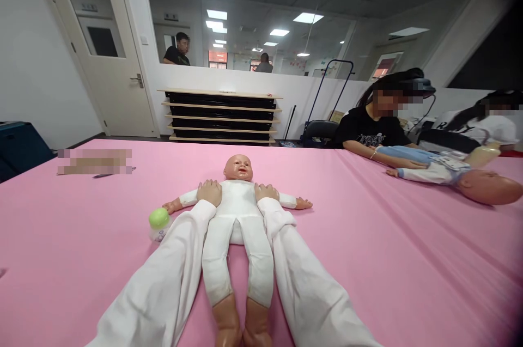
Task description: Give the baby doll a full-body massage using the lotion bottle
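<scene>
A baby doll [238,200] with a white cloth body lies on its back, its head away from me and its feet toward me. My left hand [210,193] rests on the doll's shoulder and upper arm at the left, fingers laid over it. At the right, my right hand [267,192] lies the same way on the other shoulder. Both palms are hidden beneath the hands. The doll's arms stretch out sideways past my hands. Beside my left sleeve stands a small clear container with a green lid [159,218], partly covered by the sleeve.
A pink cloth [347,260] covers the table. A blurred, flat brownish item [96,162] lies at the far left. At the right, a person [373,118] wearing a headset handles another doll [449,172] in blue and white clothes; a pale bottle [484,155] is near it.
</scene>
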